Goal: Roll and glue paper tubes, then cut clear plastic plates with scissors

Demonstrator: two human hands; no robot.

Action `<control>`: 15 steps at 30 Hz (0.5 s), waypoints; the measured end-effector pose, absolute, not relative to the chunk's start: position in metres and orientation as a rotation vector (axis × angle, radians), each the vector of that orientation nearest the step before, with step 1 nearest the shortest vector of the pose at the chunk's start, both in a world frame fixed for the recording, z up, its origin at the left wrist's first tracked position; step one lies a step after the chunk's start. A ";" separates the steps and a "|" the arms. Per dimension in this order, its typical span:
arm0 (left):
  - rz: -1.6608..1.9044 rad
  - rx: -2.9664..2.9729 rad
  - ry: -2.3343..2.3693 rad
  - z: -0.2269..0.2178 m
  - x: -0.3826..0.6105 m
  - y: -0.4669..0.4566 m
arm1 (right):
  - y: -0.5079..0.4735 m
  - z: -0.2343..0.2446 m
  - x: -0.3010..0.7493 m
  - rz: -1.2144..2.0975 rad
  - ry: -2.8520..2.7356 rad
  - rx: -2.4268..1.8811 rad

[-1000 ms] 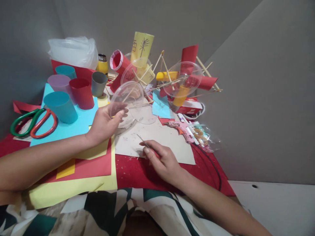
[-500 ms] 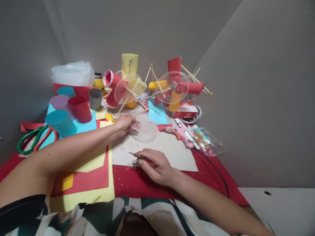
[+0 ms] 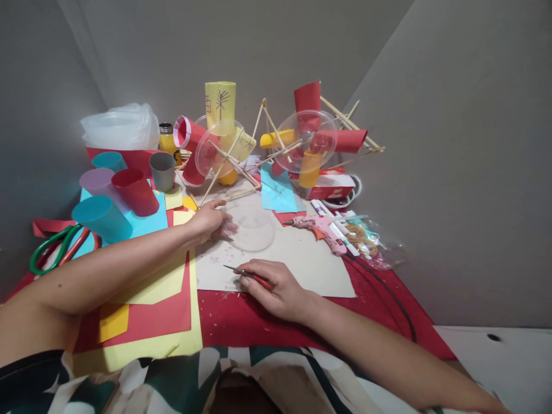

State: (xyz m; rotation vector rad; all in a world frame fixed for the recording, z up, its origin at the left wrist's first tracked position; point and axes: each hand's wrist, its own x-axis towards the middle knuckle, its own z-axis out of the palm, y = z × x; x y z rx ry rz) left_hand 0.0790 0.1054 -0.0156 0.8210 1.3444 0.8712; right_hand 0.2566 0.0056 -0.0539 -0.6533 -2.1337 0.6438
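My left hand (image 3: 212, 222) is closed on the left edge of a clear, round plastic lid (image 3: 255, 231), which lies low over the grey board (image 3: 302, 264). In my right hand (image 3: 272, 287) is a slim pointed metal tool with a red handle (image 3: 262, 282); its tip points left, below the lid, and my fingers hide part of it. Just beyond my left hand stands a stick frame (image 3: 233, 158) bearing clear discs and red and yellow paper cups. A similar wheel with red and orange paper cups (image 3: 309, 167) stands to its right.
A pink glue gun (image 3: 321, 227) lies right of the board, its cord trailing towards me. Glue sticks (image 3: 334, 227) and a plastic bag of rubber bands (image 3: 364, 244) lie beside it. Left are paper cups (image 3: 103, 218), green-and-orange-handled scissors (image 3: 56, 250) and coloured paper sheets (image 3: 159, 310).
My left hand has shifted slightly left and down with the lid, which now looks flatter over the board. The right hand holds the tool almost unmoved. The view has turned slightly.
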 end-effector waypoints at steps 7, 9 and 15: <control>0.908 0.752 1.341 -0.018 0.086 0.117 | 0.005 -0.054 0.258 0.658 -2.136 -0.663; 0.931 0.775 1.330 -0.021 0.088 0.119 | 0.004 -0.053 0.259 0.653 -2.138 -0.659; 1.004 1.071 1.334 -0.038 0.079 0.118 | 0.004 -0.052 0.261 0.658 -2.137 -0.648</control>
